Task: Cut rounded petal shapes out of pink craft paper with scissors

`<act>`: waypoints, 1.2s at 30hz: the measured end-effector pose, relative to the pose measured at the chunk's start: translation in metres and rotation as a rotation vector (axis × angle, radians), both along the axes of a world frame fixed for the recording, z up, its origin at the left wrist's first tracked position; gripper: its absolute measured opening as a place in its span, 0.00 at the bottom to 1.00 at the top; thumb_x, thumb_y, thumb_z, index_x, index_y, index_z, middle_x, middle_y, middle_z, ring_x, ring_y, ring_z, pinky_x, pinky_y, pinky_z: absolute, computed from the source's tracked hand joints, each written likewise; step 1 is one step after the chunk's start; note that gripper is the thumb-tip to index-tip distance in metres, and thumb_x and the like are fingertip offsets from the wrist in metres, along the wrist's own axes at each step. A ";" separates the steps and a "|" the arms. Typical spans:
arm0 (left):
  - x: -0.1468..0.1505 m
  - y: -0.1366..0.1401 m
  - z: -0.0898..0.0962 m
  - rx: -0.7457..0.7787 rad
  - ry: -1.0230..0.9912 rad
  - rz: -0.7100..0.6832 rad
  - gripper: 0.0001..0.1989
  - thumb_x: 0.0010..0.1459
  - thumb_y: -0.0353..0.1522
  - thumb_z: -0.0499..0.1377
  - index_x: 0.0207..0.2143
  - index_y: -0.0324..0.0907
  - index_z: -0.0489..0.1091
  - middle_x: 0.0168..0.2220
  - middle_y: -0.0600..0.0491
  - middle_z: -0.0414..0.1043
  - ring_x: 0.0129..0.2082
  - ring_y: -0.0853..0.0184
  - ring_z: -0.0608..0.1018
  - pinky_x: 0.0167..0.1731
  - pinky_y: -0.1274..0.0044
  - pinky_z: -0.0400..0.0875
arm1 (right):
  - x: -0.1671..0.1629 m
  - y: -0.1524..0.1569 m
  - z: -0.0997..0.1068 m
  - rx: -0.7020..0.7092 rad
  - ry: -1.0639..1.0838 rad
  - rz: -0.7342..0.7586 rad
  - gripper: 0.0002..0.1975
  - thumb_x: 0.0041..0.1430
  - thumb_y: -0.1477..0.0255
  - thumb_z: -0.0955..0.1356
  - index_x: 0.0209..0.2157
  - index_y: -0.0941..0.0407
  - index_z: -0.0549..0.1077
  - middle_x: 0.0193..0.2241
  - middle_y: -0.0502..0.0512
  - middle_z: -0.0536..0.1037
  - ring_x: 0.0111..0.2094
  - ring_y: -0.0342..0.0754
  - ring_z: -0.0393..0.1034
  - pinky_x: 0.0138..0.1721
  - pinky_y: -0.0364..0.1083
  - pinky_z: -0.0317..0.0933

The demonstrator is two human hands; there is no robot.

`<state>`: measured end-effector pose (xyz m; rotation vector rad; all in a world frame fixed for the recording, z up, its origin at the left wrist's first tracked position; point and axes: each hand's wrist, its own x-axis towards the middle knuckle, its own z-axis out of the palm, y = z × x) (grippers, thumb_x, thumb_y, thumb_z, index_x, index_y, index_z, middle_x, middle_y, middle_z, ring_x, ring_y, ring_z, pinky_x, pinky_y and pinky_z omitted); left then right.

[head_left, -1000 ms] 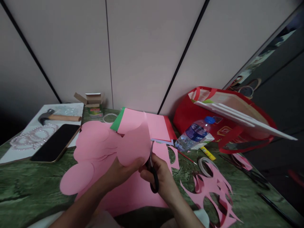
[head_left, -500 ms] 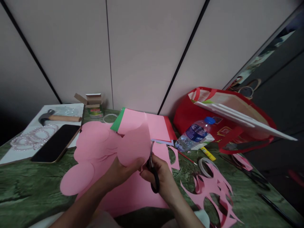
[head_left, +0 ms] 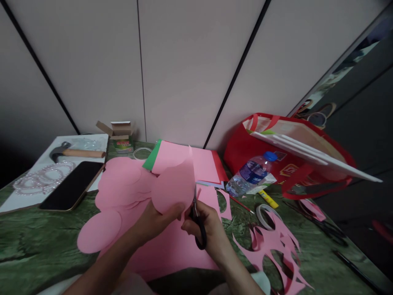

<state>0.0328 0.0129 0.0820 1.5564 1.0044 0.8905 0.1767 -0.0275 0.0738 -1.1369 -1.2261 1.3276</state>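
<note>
My left hand (head_left: 159, 221) pinches a piece of pink paper (head_left: 172, 188) with a rounded edge, thumb on top. My right hand (head_left: 207, 223) is closed round black-handled scissors (head_left: 200, 231), whose blades stand upright along the paper's right edge. A narrow strip of the paper rises past the blades. Beneath both hands lies a large pink sheet (head_left: 172, 254). Left of them, several cut pink rounds (head_left: 119, 184) overlap in a pile, and one pink oval (head_left: 100, 231) rests in front of it.
At left are a phone (head_left: 73, 186), a hammer (head_left: 80, 153) and bead strings (head_left: 44, 178). A small box (head_left: 123, 141) and coloured paper (head_left: 205, 164) sit by the wall. To the right are a water bottle (head_left: 251, 174), red bag (head_left: 245, 141), tape roll (head_left: 267, 217) and pink offcuts (head_left: 276, 246).
The scissor blades look closer together against the paper's right edge, and the thin strip beside them has shifted slightly right. Both hands stay in nearly the same place.
</note>
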 end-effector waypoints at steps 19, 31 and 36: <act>-0.003 0.004 -0.002 0.037 -0.029 0.036 0.09 0.51 0.34 0.56 0.20 0.40 0.64 0.18 0.58 0.66 0.20 0.72 0.71 0.21 0.80 0.66 | -0.003 -0.001 0.002 -0.036 0.021 -0.045 0.12 0.41 0.66 0.71 0.20 0.57 0.65 0.13 0.43 0.62 0.15 0.38 0.55 0.16 0.39 0.51; -0.004 0.005 -0.001 0.051 -0.017 0.049 0.10 0.51 0.35 0.56 0.20 0.40 0.64 0.18 0.58 0.66 0.20 0.72 0.70 0.21 0.80 0.66 | -0.004 -0.002 0.004 -0.049 0.049 -0.043 0.12 0.41 0.67 0.70 0.20 0.57 0.64 0.12 0.42 0.62 0.14 0.37 0.56 0.16 0.40 0.53; -0.004 0.006 -0.002 0.066 -0.024 0.052 0.11 0.51 0.34 0.56 0.19 0.40 0.64 0.17 0.58 0.65 0.19 0.72 0.69 0.21 0.80 0.65 | -0.004 -0.001 0.004 -0.052 0.051 -0.041 0.09 0.42 0.70 0.69 0.20 0.57 0.64 0.11 0.41 0.62 0.13 0.36 0.56 0.17 0.39 0.55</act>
